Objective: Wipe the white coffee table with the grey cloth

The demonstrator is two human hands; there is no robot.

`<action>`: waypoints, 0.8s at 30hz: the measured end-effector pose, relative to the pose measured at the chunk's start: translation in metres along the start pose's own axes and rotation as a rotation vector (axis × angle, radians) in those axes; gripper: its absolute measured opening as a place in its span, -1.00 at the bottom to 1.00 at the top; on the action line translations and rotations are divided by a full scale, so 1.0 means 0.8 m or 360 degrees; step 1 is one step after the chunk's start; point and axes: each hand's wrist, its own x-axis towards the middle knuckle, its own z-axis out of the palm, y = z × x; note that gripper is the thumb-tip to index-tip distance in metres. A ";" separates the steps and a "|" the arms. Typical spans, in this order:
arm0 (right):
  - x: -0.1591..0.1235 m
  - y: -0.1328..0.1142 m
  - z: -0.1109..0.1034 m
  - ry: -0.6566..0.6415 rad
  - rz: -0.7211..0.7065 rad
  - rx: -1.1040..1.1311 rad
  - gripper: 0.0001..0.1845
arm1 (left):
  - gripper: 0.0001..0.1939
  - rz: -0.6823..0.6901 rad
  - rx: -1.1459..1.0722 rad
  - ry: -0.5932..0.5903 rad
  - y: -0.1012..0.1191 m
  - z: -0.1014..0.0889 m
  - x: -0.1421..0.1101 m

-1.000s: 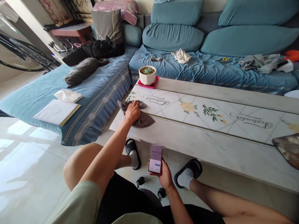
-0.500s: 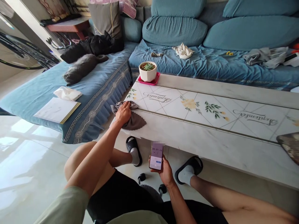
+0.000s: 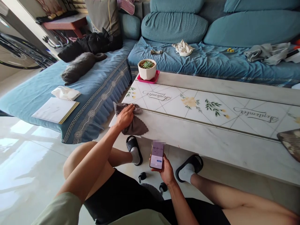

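Note:
Near the left end of the marble-patterned table (image 3: 187, 131), my left hand (image 3: 126, 116) presses on a grey-brown cleaning cloth (image 3: 134, 126), fingers curled over it. The cloth lies bunched under the hand, and a scalloped corner spreads toward the table's front edge. My right hand (image 3: 167, 171) is closed around a smartphone (image 3: 157, 156), held upright below that edge, above the floor. Its lit screen shows a timer reading. A printed runner pattern with flowers and lettering covers the middle of the tabletop.
A white pot with a succulent (image 3: 147, 69) stands on a pink saucer (image 3: 153, 79) at the table's far left corner. A grey cat (image 3: 79, 67) lies on the blue sofa (image 3: 30, 93), near a tissue pack (image 3: 66, 92) and a white book-like item (image 3: 55, 110). A brown patterned object (image 3: 290, 143) sits far right.
My left hand has slid slightly to the right across the tabletop, dragging the cloth along. My right hand keeps the smartphone in nearly the same place.

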 end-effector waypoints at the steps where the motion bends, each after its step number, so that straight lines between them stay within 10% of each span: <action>1: -0.001 0.000 0.000 -0.0010 -0.0002 0.0005 -0.25 | -0.37 -0.0104 0.0017 0.0034 -0.008 -0.002 0.014; 6: -0.005 -0.001 0.002 -0.0017 -0.0003 0.0001 -0.24 | -0.34 -0.0259 0.0002 0.0083 0.039 0.019 0.080; 10: -0.005 -0.002 0.004 -0.0014 -0.0008 -0.0014 -0.24 | -0.36 0.0109 -0.0055 -0.0016 0.095 0.035 0.047; 15: -0.003 -0.005 0.005 -0.0003 -0.0002 -0.0020 -0.23 | -0.37 0.0285 -0.0076 -0.0072 0.049 0.015 -0.021; 19: -0.005 -0.007 0.006 0.0007 -0.0001 -0.0010 -0.21 | -0.37 -0.0107 0.0010 0.0052 0.000 0.001 0.020; 24: -0.009 -0.006 0.005 0.0016 -0.0002 -0.0016 -0.23 | -0.37 -0.0235 0.0020 0.0060 0.064 0.024 0.088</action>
